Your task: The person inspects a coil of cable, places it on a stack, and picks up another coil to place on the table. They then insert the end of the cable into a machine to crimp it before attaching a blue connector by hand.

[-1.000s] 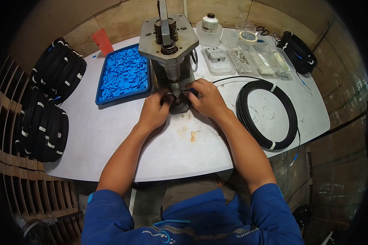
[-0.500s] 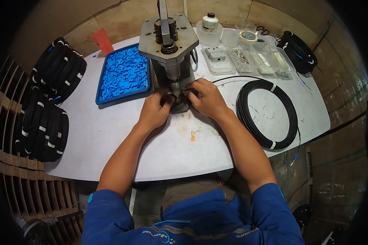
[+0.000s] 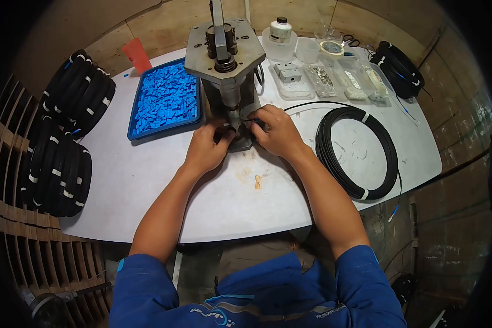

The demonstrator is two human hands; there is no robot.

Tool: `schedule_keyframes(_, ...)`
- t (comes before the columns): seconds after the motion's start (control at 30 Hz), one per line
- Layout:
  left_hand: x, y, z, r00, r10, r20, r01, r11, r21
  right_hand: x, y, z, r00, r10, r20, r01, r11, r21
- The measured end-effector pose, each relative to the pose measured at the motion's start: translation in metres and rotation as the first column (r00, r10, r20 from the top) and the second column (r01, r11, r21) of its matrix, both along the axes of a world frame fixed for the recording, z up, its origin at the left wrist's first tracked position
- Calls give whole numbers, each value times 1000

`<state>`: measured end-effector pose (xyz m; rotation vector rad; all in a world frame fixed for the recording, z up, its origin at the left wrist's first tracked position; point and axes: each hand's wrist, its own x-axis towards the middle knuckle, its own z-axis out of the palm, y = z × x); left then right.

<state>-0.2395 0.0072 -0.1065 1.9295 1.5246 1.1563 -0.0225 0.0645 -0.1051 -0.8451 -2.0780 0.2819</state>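
A metal hand press (image 3: 224, 65) stands at the middle of the table. At its lower tooling, my right hand (image 3: 277, 131) pinches a black cable (image 3: 317, 103) near its end, where a bit of blue shows. From there the cable runs back over the hand to the black cable coil (image 3: 326, 156) on the right. My left hand (image 3: 206, 146) is closed at the left side of the tooling, thumb toward the middle. Its fingertips are behind the tooling, and whatever they hold is hidden.
Left of the press lies a dark tray (image 3: 132, 136) full of small blue pieces, with a red card (image 3: 137, 56) behind. Bundled black coils (image 3: 54, 172) line the left edge. Clear boxes of small parts (image 3: 322, 82), a white bottle (image 3: 280, 30) and scissors (image 3: 351, 41) stand at back right.
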Motion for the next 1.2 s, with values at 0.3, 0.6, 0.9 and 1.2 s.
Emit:
schedule_keyframes(0.3,-1,1,-3,1000,0,-2,0,1000,-5,1,2,-2,1000,10,-5,-9,999,47)
schedule_keyframes(0.6,0,-1,0,1000,-1,7,1,1000,-9,1,1,-2,1000,0,19,0,1000,-22)
schedule_keyframes(0.9,1,-1,1,1000,-4,0,4,1000,2,2,2,-1,1000,9,16,-9,1000,5)
schedule_keyframes(1.2,0,-2,1,1000,6,-17,-6,1000,-14,1,1,-2,1000,6,13,-6,1000,-30)
